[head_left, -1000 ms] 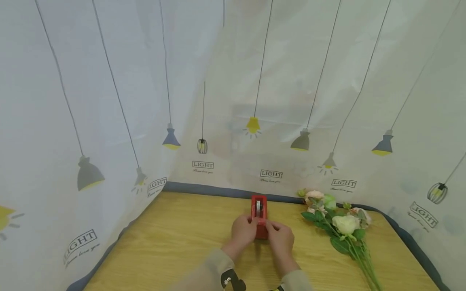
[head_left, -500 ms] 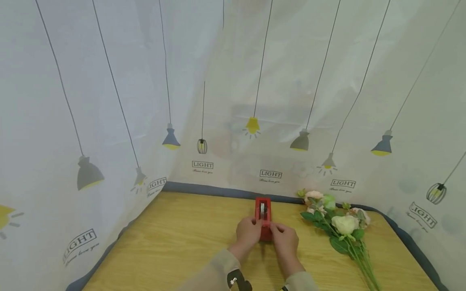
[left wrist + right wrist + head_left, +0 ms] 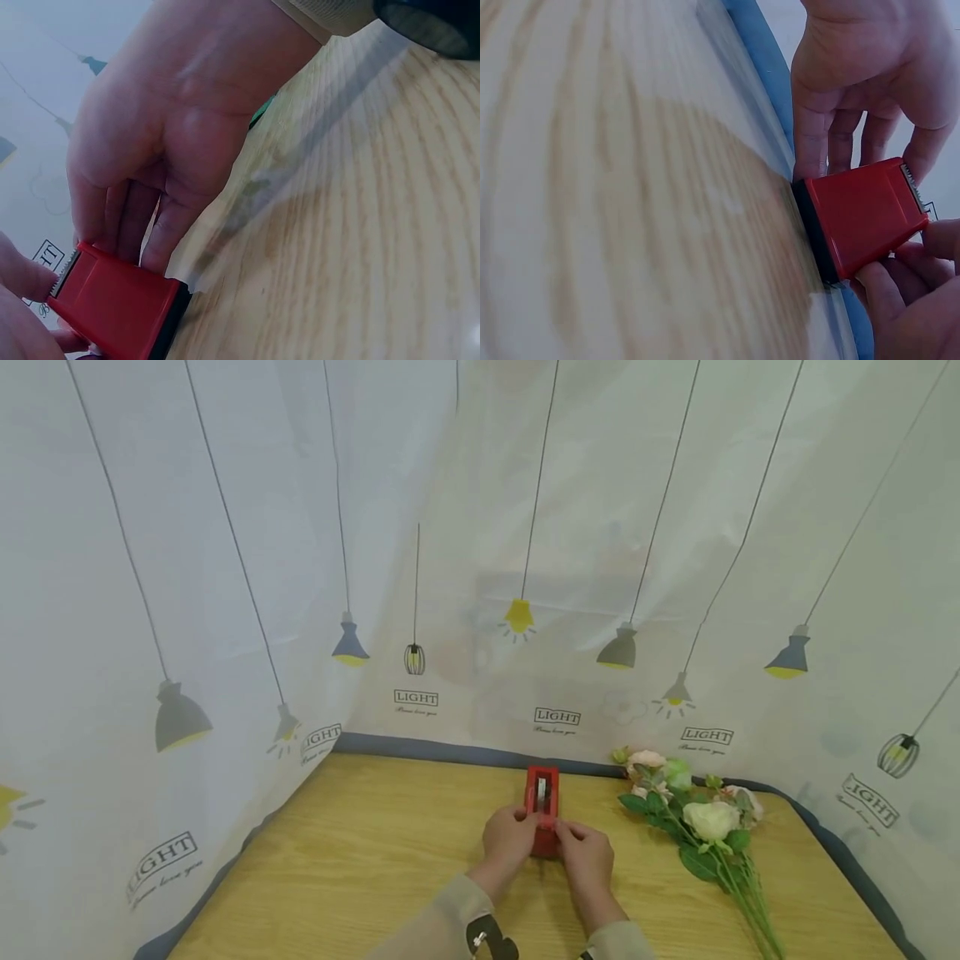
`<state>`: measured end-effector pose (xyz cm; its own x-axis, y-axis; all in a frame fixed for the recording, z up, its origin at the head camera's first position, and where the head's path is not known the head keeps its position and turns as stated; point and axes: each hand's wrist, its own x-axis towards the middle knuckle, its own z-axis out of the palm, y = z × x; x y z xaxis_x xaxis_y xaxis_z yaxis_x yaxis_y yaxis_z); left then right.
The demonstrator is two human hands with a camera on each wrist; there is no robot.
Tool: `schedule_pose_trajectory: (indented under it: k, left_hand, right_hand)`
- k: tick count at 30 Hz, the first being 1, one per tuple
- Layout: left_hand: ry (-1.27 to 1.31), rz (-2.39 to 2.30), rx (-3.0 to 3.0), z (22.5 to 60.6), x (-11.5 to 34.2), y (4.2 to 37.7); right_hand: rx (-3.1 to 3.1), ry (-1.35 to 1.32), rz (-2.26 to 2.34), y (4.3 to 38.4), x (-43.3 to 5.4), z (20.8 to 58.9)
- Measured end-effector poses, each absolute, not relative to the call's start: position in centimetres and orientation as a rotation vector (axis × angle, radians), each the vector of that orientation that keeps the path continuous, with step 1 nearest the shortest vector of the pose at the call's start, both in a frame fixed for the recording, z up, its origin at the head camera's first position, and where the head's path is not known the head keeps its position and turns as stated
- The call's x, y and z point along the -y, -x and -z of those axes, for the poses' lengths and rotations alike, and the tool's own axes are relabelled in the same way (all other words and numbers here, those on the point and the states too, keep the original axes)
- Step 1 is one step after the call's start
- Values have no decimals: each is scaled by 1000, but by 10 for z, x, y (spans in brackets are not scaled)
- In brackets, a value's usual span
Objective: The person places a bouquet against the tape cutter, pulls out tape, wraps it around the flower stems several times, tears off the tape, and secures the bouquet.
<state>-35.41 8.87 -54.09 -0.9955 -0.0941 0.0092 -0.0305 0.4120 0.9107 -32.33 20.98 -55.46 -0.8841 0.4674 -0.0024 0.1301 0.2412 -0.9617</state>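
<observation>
A red tape dispenser [image 3: 542, 839] with a black base rests on the wooden table, its roll in the slot at the far end and its toothed cutter towards me. My left hand [image 3: 510, 842] grips its left side near the cutter. On the opposite side, my right hand [image 3: 588, 862] holds the front end with thumb and fingers. Up close in the left wrist view, the dispenser [image 3: 116, 304] sits between both hands, with fingertips right at the cutter. In the right wrist view, fingers lie along both sides of the dispenser [image 3: 866, 217]. Any tape between the fingertips is too small to make out.
A bunch of flowers [image 3: 711, 822] with long green stems lies on the table [image 3: 360, 852] to the right of my hands. A pale curtain [image 3: 480, 635] printed with lamps stands behind and left of the table, with a dark blue border along the edge.
Both hands and the tape dispenser have shifted slightly right and towards me since a second ago. Over the last half second they barely move. The flowers stay put.
</observation>
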Motion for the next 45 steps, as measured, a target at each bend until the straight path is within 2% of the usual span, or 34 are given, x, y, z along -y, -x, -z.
schedule_pose_trajectory:
  k: [23,30,35,39,45]
  left_hand:
    - [-119,1648,2610,542,-94,352]
    - [6,1568,2638,542,-82,361]
    - [69,1520,2706,542,-73,368]
    - [166,1432,2797,536,-69,371]
    - [380,986,2904,522,-80,374]
  right_hand:
    - [2226,512,-1696,321,-217,554]
    - [2280,439,-1690,321,-212,552]
    - [2400,302,-1697,312,-216,549]
    - [2371,292,-1790,301,-224,543]
    - [2333,343,-1793,281,-252,527]
